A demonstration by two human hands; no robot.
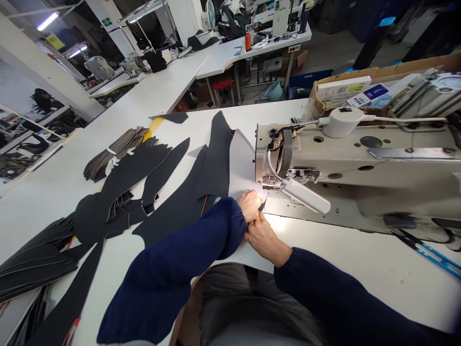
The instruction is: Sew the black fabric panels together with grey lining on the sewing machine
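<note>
The left hand [250,205] is closed, its fingers pinching the edge of a grey-backed panel [241,163] right beside the sewing machine's needle area. The right hand [264,239] sits just below it, curled, with its fingers [260,218] against the left hand; whether they grip the panel or only press beside it is hard to tell. The panel lies flat on the white table [363,259], running from the hands up and away, with its near end close to the machine's metal foot parts [275,180]. The work at this moment looks like feeding or lining up this edge at the machine, and it seems to call for keeping the edge steady and square to the foot. A bendy lamp [306,194] reaches down just over the spot, and long black cut pieces [187,192] spread out to the left, with a stack of cut strips [118,154] beyond them. The fingers hide the panel's very edge, and the lamp and machine block the needle and foot, so the exact point of contact can't be made out. The thread is also too fine to see here, and the machine's far end runs out of view.
</note>
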